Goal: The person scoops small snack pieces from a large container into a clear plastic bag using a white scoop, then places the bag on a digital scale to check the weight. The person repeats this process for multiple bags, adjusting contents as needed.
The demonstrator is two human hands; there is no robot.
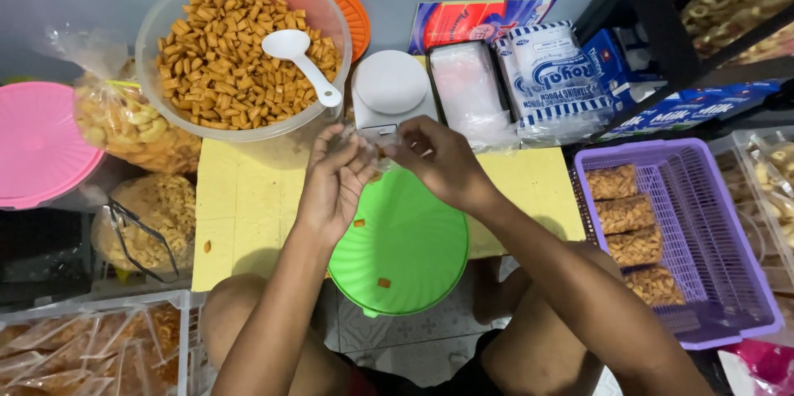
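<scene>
A big clear plastic bowl (165, 24) of golden square crackers is sitting at the back with a white plastic spoon (299, 58) lying in it. A purple plastic basket (711, 222) at the right is holding filled packets. A round green plastic lid (405, 255) is lying under the hands. A white kitchen scale (390, 86) is standing just behind them. Both hands — left hand (331, 185), right hand (442, 163) — are pinching a small clear plastic pouch (368, 148) between them.
</scene>
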